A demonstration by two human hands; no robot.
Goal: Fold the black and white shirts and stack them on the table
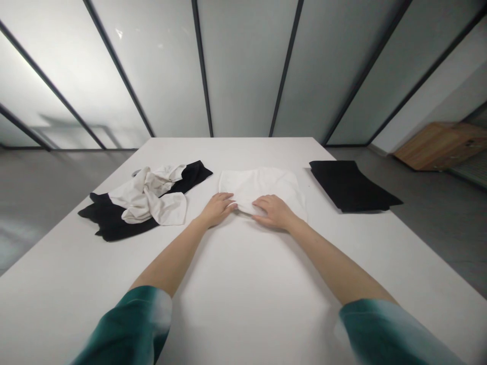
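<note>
A white cloth (266,181) lies spread in the middle of the table, its near edge slightly raised between my two hands. My left hand (219,209) grips that edge near its left corner, fingers over the top and thumb at the near side. Farther right along the same edge, my right hand (277,211) holds the fabric between thumb and bent fingers. What kind of garment or cloth it is, I cannot tell.
On the left of the white table (243,284), crumpled white fabric (146,195) lies over black fabric (114,223). Flat black fabric (348,185) lies at the right, one corner near the table edge. Frosted panels (243,66) stand behind; a wooden cabinet (437,147) is at far right.
</note>
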